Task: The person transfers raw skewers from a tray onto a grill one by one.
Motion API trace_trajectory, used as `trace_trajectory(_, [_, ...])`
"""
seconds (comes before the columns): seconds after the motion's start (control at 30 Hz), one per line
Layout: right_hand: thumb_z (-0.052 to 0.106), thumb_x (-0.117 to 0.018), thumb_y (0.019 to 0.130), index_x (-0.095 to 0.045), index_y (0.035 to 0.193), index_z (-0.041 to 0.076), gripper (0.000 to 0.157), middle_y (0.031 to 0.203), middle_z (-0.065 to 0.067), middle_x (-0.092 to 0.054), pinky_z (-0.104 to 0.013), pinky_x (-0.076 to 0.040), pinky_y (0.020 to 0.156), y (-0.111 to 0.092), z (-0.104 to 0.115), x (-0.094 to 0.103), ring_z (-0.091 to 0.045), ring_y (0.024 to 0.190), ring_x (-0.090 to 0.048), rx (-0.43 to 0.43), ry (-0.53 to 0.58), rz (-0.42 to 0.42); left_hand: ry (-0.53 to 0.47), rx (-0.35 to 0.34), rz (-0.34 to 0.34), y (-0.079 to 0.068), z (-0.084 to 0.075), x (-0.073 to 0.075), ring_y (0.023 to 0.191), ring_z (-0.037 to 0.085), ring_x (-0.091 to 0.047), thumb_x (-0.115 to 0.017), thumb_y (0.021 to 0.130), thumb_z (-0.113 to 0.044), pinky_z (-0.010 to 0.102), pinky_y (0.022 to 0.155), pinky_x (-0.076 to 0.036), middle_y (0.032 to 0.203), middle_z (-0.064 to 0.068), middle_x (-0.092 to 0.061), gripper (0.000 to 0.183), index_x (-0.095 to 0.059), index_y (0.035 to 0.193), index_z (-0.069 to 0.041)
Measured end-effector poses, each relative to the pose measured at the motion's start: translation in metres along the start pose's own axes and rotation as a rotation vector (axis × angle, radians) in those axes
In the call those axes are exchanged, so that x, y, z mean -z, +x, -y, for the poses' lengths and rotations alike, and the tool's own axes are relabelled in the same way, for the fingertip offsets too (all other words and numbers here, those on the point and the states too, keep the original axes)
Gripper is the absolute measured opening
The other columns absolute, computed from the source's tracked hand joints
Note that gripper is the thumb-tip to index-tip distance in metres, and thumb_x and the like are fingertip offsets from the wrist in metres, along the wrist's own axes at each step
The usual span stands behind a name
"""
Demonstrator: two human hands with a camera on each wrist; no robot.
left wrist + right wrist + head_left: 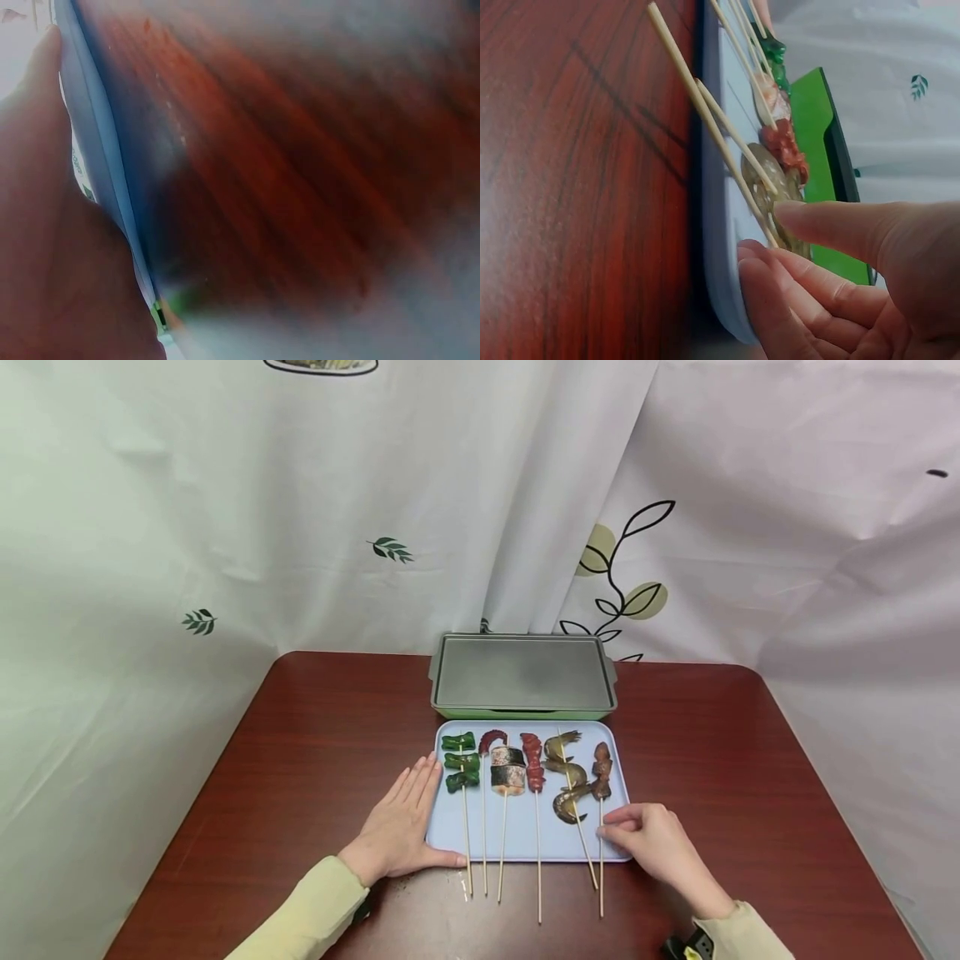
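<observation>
A pale blue tray holds several skewers, their bare sticks jutting over its near edge. My left hand rests against the tray's left side, fingers straight, thumb along the near-left corner. Closest to it is the green pepper skewer. At the right end, my right hand has thumb and index finger at the stick of a brown meat skewer, pinching it. Beside that lies a shrimp skewer. Further left are a red meat skewer, a thick dark-skinned white skewer and a curled tentacle skewer.
Behind the tray stands a green electric griddle with a flat grey top. Both sit on a reddish-brown wooden table. A white patterned curtain hangs beyond the table's back edge and along its sides.
</observation>
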State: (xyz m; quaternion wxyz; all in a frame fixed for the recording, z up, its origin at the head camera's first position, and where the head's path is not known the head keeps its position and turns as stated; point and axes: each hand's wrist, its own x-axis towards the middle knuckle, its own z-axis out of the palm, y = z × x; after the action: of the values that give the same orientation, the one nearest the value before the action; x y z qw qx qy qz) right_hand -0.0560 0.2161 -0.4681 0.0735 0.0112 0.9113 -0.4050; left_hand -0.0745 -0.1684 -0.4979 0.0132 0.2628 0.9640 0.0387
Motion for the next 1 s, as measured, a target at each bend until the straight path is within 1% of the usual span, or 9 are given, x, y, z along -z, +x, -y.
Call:
trace_trajectory(0.13, [0.016, -0.086, 0.082, -0.079, 0.090, 0.008, 0.013, 0.064, 0.006, -0.070, -0.023, -0.048, 0.056, 0.000, 0.001, -0.003, -0.010, 0.059, -0.065, -0.038, 0.038, 0.004, 0.005, -0.009, -0.022, 0.000, 0.001, -0.004, 0.153, 0.035, -0.015, -0.041, 0.073, -0.097, 0.045, 0.122, -0.016, 0.164, 0.025, -0.019, 0.137, -0.021, 0.158, 0.009])
trace_trajectory(0.3, [0.017, -0.087, 0.080, -0.079, 0.087, 0.009, 0.014, 0.063, 0.006, -0.068, -0.023, -0.047, 0.055, 0.000, 0.002, -0.005, -0.011, 0.058, -0.064, -0.057, 0.039, 0.002, 0.029, -0.007, -0.043, 0.000, 0.003, -0.009, 0.153, 0.033, -0.014, -0.038, 0.072, -0.099, 0.043, 0.123, -0.015, 0.165, 0.024, -0.018, 0.138, -0.020, 0.158, 0.008])
trace_trajectory(0.37, [0.016, -0.086, 0.080, -0.079, 0.087, 0.008, 0.013, 0.063, 0.005, -0.068, -0.023, -0.047, 0.055, 0.000, 0.002, -0.006, -0.012, 0.058, -0.064, -0.064, 0.045, 0.004, 0.036, -0.001, -0.041, 0.000, 0.004, -0.011, 0.153, 0.033, -0.013, -0.035, 0.072, -0.100, 0.043, 0.123, -0.015, 0.166, 0.023, -0.016, 0.139, -0.019, 0.159, 0.007])
trace_trajectory(0.4, [0.014, -0.085, 0.081, -0.078, 0.088, 0.007, 0.012, 0.063, 0.005, -0.068, -0.024, -0.047, 0.055, 0.000, 0.003, -0.006, -0.013, 0.058, -0.064, -0.066, 0.054, 0.009, 0.028, 0.003, -0.028, 0.000, 0.003, -0.009, 0.153, 0.033, -0.013, -0.036, 0.072, -0.099, 0.043, 0.123, -0.015, 0.166, 0.023, -0.016, 0.139, -0.019, 0.159, 0.007])
trace_trajectory(0.47, [0.010, -0.082, 0.083, -0.076, 0.091, 0.003, 0.012, 0.064, 0.001, -0.069, -0.025, -0.051, 0.055, 0.000, 0.002, -0.005, -0.015, 0.058, -0.065, -0.073, 0.107, 0.029, 0.021, 0.007, -0.012, 0.000, 0.002, -0.007, 0.153, 0.033, -0.013, -0.037, 0.072, -0.099, 0.044, 0.123, -0.015, 0.166, 0.023, -0.015, 0.138, -0.018, 0.158, 0.008])
trace_trajectory(0.6, [0.001, -0.075, 0.087, -0.071, 0.098, -0.009, 0.016, 0.069, -0.008, -0.069, -0.030, -0.059, 0.056, 0.000, -0.001, -0.002, -0.020, 0.060, -0.068, -0.082, 0.255, 0.088, -0.014, 0.008, 0.002, 0.000, -0.001, 0.001, 0.152, 0.035, -0.015, -0.044, 0.072, -0.097, 0.045, 0.122, -0.016, 0.165, 0.025, -0.018, 0.138, -0.021, 0.157, 0.009])
trace_trajectory(0.7, [-0.002, -0.072, 0.089, -0.067, 0.102, -0.015, 0.019, 0.071, -0.012, -0.069, -0.033, -0.061, 0.057, -0.001, -0.004, 0.000, -0.021, 0.061, -0.069, -0.094, 0.343, 0.110, -0.010, 0.010, 0.005, 0.001, -0.001, 0.000, 0.153, 0.035, -0.014, -0.044, 0.072, -0.097, 0.045, 0.122, -0.015, 0.165, 0.025, -0.016, 0.138, -0.020, 0.158, 0.009])
trace_trajectory(0.87, [-0.006, -0.067, 0.091, -0.063, 0.107, -0.018, 0.021, 0.075, -0.015, -0.069, -0.034, -0.061, 0.060, -0.003, -0.010, 0.003, -0.022, 0.065, -0.070, -0.088, 0.420, 0.114, -0.001, 0.015, 0.025, 0.001, -0.002, 0.003, 0.153, 0.035, -0.015, -0.046, 0.073, -0.096, 0.045, 0.122, -0.016, 0.165, 0.025, -0.016, 0.137, -0.020, 0.158, 0.009])
trace_trajectory(1.0, [-0.008, -0.065, 0.091, -0.061, 0.110, -0.019, 0.022, 0.077, -0.018, -0.069, -0.034, -0.062, 0.061, -0.005, -0.009, 0.008, -0.022, 0.066, -0.070, -0.054, 0.445, 0.086, 0.005, 0.015, 0.031, 0.001, -0.002, 0.004, 0.153, 0.035, -0.015, -0.044, 0.074, -0.096, 0.046, 0.122, -0.016, 0.165, 0.025, -0.016, 0.137, -0.019, 0.158, 0.009])
